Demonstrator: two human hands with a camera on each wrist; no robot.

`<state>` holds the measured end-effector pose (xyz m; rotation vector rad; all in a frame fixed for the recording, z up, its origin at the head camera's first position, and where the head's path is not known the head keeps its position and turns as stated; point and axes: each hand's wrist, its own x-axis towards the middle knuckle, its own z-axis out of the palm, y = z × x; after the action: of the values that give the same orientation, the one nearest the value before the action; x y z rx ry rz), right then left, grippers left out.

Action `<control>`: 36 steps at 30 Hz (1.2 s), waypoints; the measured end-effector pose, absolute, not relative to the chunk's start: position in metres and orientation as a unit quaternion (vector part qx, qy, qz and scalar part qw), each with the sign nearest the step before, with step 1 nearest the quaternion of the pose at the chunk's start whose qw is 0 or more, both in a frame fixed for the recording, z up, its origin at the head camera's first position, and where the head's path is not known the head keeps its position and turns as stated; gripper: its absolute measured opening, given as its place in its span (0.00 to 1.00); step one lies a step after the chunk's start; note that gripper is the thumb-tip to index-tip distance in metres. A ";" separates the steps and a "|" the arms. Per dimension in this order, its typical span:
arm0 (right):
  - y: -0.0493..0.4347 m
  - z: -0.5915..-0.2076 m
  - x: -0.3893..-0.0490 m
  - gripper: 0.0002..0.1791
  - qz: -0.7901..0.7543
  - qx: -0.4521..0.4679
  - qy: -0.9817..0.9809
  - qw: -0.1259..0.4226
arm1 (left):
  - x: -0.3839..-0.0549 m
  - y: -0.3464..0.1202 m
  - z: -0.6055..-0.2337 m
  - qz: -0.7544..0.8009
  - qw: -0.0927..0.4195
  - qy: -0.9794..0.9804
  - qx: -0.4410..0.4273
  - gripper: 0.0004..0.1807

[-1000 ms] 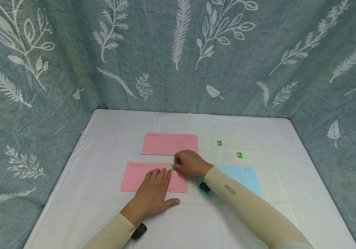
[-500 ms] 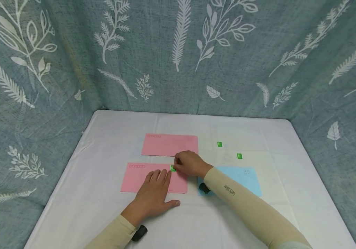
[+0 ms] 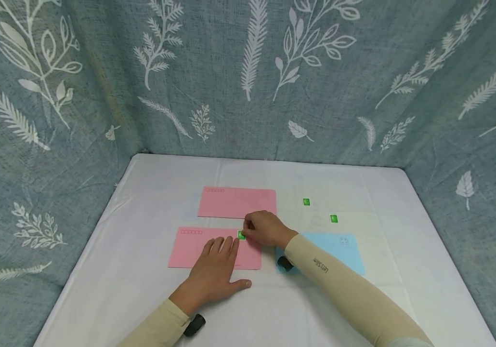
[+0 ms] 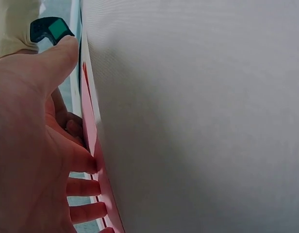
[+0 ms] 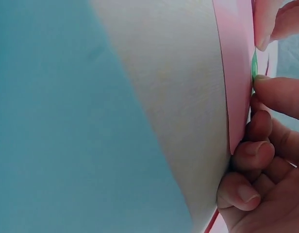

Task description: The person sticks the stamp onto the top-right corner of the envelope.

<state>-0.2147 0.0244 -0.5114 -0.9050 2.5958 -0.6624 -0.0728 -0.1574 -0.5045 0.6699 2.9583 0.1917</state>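
Observation:
A pink envelope (image 3: 183, 253) with a row of printed postcode boxes lies at the front of the table. My left hand (image 3: 213, 267) rests on it, fingers straight and thumb spread to the right. At the envelope's upper right corner is a small green stamp (image 3: 241, 235). My right hand (image 3: 266, 229) pinches the stamp's right edge, its fingers curled; the thumb partly covers it. In the right wrist view, the green stamp (image 5: 255, 65) shows edge-on between the right thumb (image 5: 280, 92) and a left fingertip (image 5: 263, 36). How firmly it sticks to the paper cannot be told.
Behind lies a second pink envelope (image 3: 235, 201). A light blue envelope (image 3: 347, 248) sits under the right forearm, partly hidden. Two more green stamps, one farther back (image 3: 306, 202) and one nearer (image 3: 333, 219), lie on the white tablecloth (image 3: 144, 202). Leaf-patterned curtains (image 3: 230, 120) enclose the table.
Both hands hold almost the same place over the front pink envelope. The whole head view has shifted slightly downward in the picture.

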 end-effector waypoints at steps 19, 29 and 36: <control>0.031 -0.508 -0.214 0.08 -0.276 -0.309 0.891 0.185 | -0.073 -0.161 -0.502 0.091 0.077 0.970 0.212 0.58; 0.033 -0.501 -0.215 0.11 -0.298 -0.310 0.874 0.227 | -0.102 -0.168 -0.485 0.136 0.081 0.960 0.233 0.51; 0.036 -0.551 -0.241 0.11 -0.317 -0.313 0.864 0.234 | -0.151 -0.171 -0.480 0.174 0.099 0.951 0.236 0.38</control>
<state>-0.2408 0.0360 -0.5513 -0.8586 2.3728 -0.8700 -0.1508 -0.1712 -0.4799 0.6982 2.8128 0.5154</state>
